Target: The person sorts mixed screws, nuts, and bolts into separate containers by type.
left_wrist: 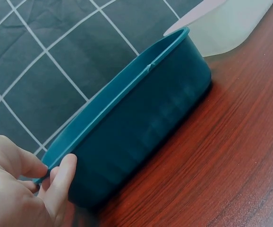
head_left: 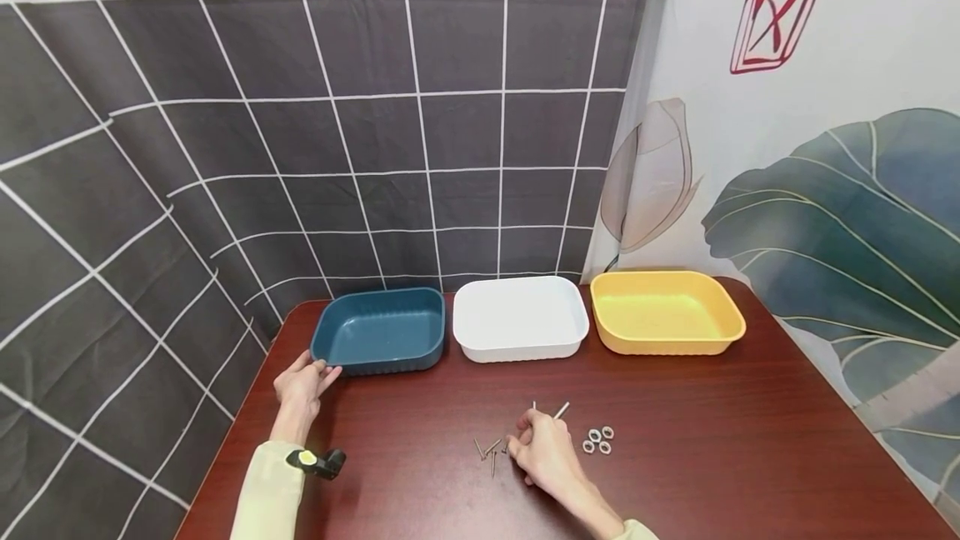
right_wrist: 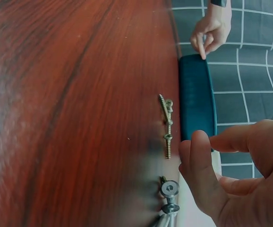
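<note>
My left hand (head_left: 300, 386) pinches the near left corner of the blue plastic bin (head_left: 390, 363), thumb and fingers on its rim in the left wrist view. Low over the table, my right hand (head_left: 546, 450) has its fingertips beside several small brass-coloured screws (head_left: 492, 462). Its fingers (right_wrist: 200, 163) are slightly bent in the right wrist view, and nothing shows between them. Silver bolts (head_left: 562, 409) stick out from behind that hand; one bolt's round socket head (right_wrist: 169, 188) shows in the right wrist view. Several metal nuts (head_left: 595, 435) lie to its right.
A white bin (head_left: 521, 352) and a yellow bin (head_left: 667, 346) stand in line with the blue one along the back of the red-brown table (head_left: 420, 457). Close behind them hang a dark grid-patterned cloth (head_left: 457, 132) and a white printed cloth (head_left: 720, 132).
</note>
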`<action>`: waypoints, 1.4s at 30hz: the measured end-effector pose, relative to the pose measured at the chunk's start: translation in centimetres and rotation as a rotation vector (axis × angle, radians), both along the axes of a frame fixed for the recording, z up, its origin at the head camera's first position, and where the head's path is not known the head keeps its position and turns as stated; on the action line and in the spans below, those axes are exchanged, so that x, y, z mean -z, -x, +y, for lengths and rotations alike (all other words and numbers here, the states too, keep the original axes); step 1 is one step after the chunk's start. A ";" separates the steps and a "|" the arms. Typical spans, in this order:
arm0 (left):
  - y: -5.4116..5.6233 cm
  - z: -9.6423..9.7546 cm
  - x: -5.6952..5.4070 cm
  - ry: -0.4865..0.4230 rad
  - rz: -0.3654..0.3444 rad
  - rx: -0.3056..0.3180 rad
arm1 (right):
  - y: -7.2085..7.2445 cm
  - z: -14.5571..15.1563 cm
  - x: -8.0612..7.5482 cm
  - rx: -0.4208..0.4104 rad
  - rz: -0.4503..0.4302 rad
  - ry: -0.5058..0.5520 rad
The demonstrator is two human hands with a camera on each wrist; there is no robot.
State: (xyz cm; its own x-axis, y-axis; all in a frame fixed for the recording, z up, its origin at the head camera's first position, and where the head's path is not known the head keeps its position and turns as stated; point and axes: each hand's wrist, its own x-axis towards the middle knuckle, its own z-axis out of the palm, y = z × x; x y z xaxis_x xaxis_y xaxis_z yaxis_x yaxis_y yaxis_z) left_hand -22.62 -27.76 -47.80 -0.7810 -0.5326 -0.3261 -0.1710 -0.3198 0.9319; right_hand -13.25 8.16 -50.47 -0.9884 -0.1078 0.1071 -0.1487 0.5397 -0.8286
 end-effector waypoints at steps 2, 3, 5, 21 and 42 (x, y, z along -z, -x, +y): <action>-0.1 0.0 0.1 -0.002 0.001 -0.001 | -0.1 -0.1 0.1 0.008 0.013 -0.027; -0.1 0.0 0.1 -0.002 0.002 -0.001 | -0.1 -0.2 0.2 0.011 0.022 -0.037; -0.1 -0.1 0.2 0.004 0.001 0.000 | 0.0 -0.4 0.2 0.015 0.044 -0.061; -0.2 -0.1 0.2 0.013 0.008 0.030 | -0.1 -1.6 1.1 0.073 0.078 -0.225; -0.1 -0.1 0.2 0.014 0.004 0.038 | 0.4 -2.2 1.9 0.064 0.151 -0.267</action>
